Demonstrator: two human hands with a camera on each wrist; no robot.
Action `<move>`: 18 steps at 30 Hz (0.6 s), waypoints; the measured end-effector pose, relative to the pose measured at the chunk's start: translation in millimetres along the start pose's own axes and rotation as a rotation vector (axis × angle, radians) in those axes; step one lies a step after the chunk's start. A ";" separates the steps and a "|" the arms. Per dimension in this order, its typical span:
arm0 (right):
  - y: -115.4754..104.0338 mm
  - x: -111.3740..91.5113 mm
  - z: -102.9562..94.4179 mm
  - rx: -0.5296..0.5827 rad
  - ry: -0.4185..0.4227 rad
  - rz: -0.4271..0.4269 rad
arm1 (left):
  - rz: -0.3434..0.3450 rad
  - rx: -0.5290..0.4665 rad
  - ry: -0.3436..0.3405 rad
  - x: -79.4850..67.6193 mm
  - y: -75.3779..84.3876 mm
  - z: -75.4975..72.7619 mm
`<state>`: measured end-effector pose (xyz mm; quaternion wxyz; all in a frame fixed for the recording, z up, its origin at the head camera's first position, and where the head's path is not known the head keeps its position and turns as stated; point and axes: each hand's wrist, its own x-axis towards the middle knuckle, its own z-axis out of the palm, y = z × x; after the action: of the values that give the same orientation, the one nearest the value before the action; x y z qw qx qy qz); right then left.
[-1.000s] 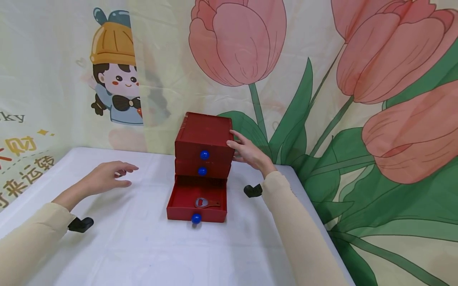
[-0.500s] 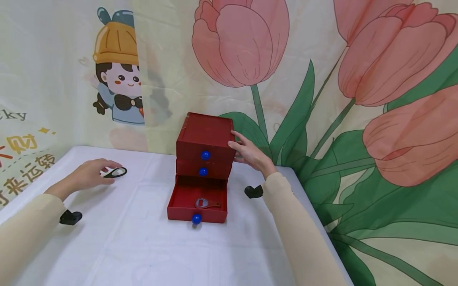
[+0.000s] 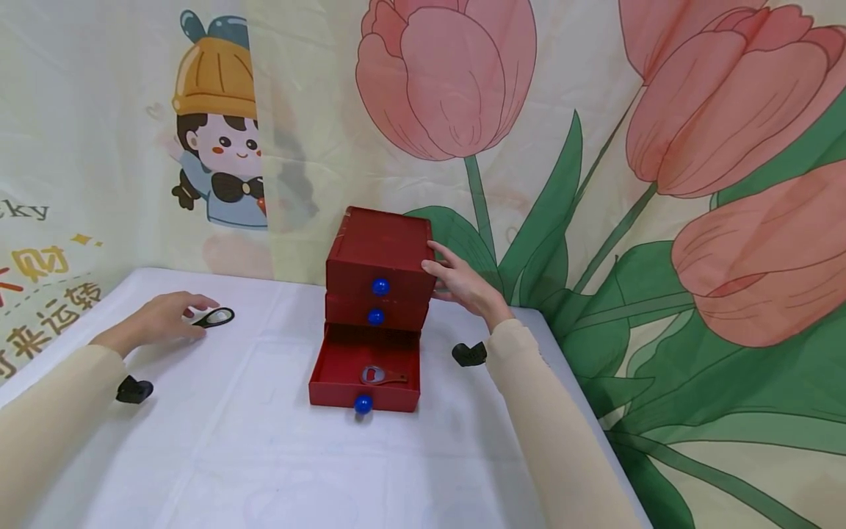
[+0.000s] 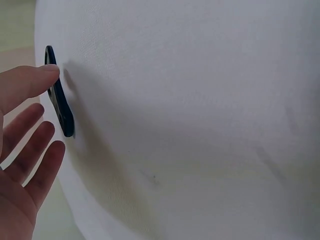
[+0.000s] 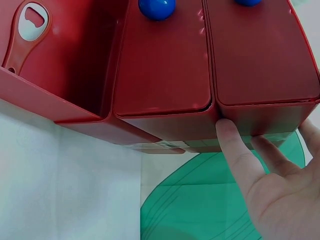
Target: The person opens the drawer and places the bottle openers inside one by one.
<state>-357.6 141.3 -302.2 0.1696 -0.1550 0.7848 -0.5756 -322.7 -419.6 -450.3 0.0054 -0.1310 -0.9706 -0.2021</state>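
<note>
A small black tool with an oval ring-shaped head (image 3: 218, 317) is at the left of the table. My left hand (image 3: 155, 319) pinches its left end; the left wrist view shows my thumb over the dark tool (image 4: 61, 102), the index finger hidden and the other fingers spread. My right hand (image 3: 465, 283) rests its extended fingertips against the right side of the red drawer box (image 3: 380, 239), near the top drawer. The bottom drawer (image 3: 363, 395) is pulled out and holds a bottle opener (image 3: 373, 375) with a brown handle, also seen in the right wrist view.
Blue knobs (image 3: 363, 405) stick out from the drawer fronts. The two upper drawers are closed. White cloth covers the table (image 3: 264, 455), and a printed curtain (image 3: 311, 110) hangs right behind it. Black wrist mounts (image 3: 135, 389) protrude below both sleeves.
My left hand has drawn back leftward, its fingertips closing in on the black tool, which has come into sight. The right hand and the drawers stay where they were.
</note>
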 end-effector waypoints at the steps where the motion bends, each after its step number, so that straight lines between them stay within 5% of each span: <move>1: 0.2 -0.1 0.0 0.004 0.000 0.000 | -0.005 -0.004 -0.006 0.7 -0.8 0.0; 8: -0.1 0.7 0.7 0.016 -0.004 0.000 | -0.053 -0.029 -0.055 7.5 -5.3 2.3; 18: 1.3 2.0 -0.4 0.021 -0.003 0.000 | -0.036 -0.017 -0.089 11.4 0.3 0.3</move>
<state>-359.6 141.1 -303.5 0.1725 -0.1542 0.7783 -0.5838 -333.6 -416.3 -449.8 -0.0427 -0.1226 -0.9702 -0.2045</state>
